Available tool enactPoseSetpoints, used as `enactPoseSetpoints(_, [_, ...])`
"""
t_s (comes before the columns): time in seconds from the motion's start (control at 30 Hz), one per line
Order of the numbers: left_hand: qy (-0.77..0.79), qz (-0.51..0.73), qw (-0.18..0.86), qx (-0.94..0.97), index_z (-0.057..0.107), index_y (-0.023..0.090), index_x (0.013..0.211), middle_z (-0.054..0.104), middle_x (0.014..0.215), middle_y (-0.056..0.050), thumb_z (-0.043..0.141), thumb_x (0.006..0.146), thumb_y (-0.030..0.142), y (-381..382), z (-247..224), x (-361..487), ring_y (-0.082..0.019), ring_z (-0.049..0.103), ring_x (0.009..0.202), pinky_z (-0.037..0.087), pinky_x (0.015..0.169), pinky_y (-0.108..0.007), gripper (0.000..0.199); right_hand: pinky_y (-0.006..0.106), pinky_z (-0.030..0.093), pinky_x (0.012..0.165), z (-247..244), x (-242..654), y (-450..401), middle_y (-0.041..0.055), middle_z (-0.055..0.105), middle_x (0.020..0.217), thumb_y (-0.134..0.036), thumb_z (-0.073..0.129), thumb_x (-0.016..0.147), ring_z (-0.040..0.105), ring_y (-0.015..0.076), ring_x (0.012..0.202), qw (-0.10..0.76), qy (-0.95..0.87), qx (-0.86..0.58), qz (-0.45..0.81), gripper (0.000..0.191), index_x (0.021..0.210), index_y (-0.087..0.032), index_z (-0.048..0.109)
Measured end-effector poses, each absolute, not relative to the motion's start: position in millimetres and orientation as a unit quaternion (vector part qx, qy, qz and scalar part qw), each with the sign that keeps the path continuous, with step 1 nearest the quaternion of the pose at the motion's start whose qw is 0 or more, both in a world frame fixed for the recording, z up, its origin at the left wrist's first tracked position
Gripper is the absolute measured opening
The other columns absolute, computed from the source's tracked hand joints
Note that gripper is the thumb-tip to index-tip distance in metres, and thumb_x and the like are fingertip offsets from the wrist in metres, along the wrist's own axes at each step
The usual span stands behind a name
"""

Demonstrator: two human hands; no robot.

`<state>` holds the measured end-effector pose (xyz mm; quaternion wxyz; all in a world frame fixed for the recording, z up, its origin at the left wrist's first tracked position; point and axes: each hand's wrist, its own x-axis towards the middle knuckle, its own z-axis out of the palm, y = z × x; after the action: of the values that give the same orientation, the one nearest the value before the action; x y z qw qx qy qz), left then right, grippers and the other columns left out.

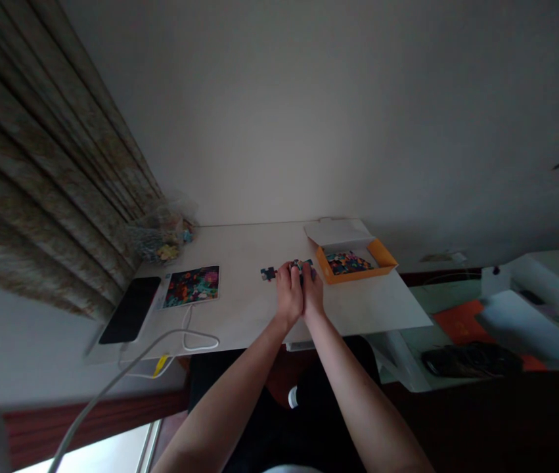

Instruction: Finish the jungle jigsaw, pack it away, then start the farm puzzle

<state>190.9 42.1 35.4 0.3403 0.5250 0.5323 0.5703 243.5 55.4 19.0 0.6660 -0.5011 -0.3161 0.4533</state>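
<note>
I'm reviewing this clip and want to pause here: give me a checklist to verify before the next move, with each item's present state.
1. Both hands at the pieces: ok, left hand and right hand meet over the held pieces.
2. Firm grip: cannot tell, the fingers hide most of it.
3. Outer pieces joined to those at the fingers: cannot tell, the left hand covers the link.
4. Box open, its contents reachable: ok, lid back, more pieces inside.
5. Picture card uncovered: ok, it lies left of the hands.
6. Cable away from the hands: ok, it loops well to their left.
</note>
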Motion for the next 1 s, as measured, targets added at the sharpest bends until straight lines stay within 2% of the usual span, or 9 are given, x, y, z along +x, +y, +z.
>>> enactPoseSetpoints(0.13, [0.495,0.489,0.328,0.639,0.068,0.024,0.122,0.067,0.126,-0.012,0.049,0.103,0.039,54,36,158,-0.026,0.060,0.124,0.040,0.114,-0.042,0.031,0.029,0.051,0.063,38,290,68,0.0042,0.071,0.080,-0.075,0.066,0.079,0.064,0.0181,0.068,0.660,-0.298,-0.567,0.392,0.057,0.091,-0.020,0.067])
enactPoseSetpoints(0.23, [0.584,0.337,0.239,0.698,0.068,0.022,0.125,0.062,0.141,-0.016,0.068,0.090,0.028,73,27,115,-0.033,0.053,0.136,0.033,0.119,-0.050,0.036,0.032,0.050,0.067,51,357,92,0.0084,0.072,0.082,-0.075,0.066,0.079,0.067,0.0214,0.073,0.633,-0.345,-0.639,0.270,0.057,0.087,-0.018,0.067])
enactPoseSetpoints(0.37, [0.587,0.207,0.212,0.753,0.066,0.021,0.130,0.062,0.145,-0.016,0.067,0.087,0.019,94,15,74,-0.032,0.053,0.139,0.035,0.120,-0.045,0.043,0.040,0.050,0.079,58,449,127,0.0168,0.074,0.084,-0.058,0.070,0.086,0.071,0.0304,0.086,0.462,-0.425,-0.770,0.111,0.042,0.076,-0.017,0.068])
enactPoseSetpoints(0.47, [0.571,0.176,0.210,0.774,0.068,0.022,0.130,0.066,0.139,-0.015,0.065,0.089,0.017,101,13,68,-0.031,0.059,0.131,0.042,0.114,-0.043,0.041,0.044,0.050,0.082,54,486,145,0.0226,0.076,0.092,-0.044,0.072,0.088,0.073,0.0351,0.092,0.329,-0.448,-0.828,0.075,0.030,0.084,-0.014,0.073])
enactPoseSetpoints(0.57, [0.600,0.155,0.214,0.755,0.068,0.025,0.129,0.070,0.132,-0.013,0.071,0.087,0.018,107,16,73,-0.031,0.063,0.125,0.047,0.107,-0.044,0.043,0.044,0.052,0.086,48,496,154,0.0236,0.077,0.099,-0.038,0.070,0.091,0.073,0.0356,0.099,0.243,-0.479,-0.839,0.082,0.028,0.098,-0.012,0.077])
enactPoseSetpoints(0.7, [0.636,0.192,0.284,0.691,0.072,0.020,0.122,0.071,0.124,-0.015,0.083,0.077,0.020,115,18,79,-0.031,0.068,0.113,0.052,0.098,-0.042,0.046,0.039,0.051,0.095,46,489,156,0.0253,0.074,0.117,-0.040,0.059,0.100,0.071,0.0329,0.113,0.153,-0.507,-0.844,0.081,0.039,0.117,-0.009,0.073])
enactPoseSetpoints(0.83, [0.631,0.237,0.318,0.667,0.077,0.017,0.101,0.075,0.108,-0.012,0.074,0.080,0.013,116,18,80,-0.024,0.071,0.097,0.054,0.090,-0.036,0.022,0.039,0.051,0.098,52,479,146,0.0290,0.070,0.126,-0.043,0.052,0.104,0.068,0.0331,0.120,0.080,-0.525,-0.845,0.067,0.049,0.130,-0.004,0.064])
enactPoseSetpoints(0.9, [0.624,0.281,0.364,0.631,0.077,0.017,0.095,0.076,0.094,-0.008,0.068,0.084,0.015,113,20,84,-0.022,0.071,0.088,0.055,0.084,-0.034,0.014,0.041,0.051,0.098,59,474,138,0.0302,0.069,0.127,-0.044,0.049,0.105,0.069,0.0344,0.119,0.056,-0.530,-0.844,0.057,0.051,0.132,-0.003,0.063])
enactPoseSetpoints(1.0, [0.589,0.385,0.498,0.507,0.075,0.015,0.088,0.074,0.079,-0.005,0.068,0.084,0.015,106,24,96,-0.016,0.068,0.072,0.056,0.075,-0.030,0.008,0.043,0.053,0.094,72,467,126,0.0290,0.071,0.122,-0.040,0.047,0.105,0.070,0.0364,0.114,0.042,-0.547,-0.835,0.040,0.044,0.125,-0.005,0.068])
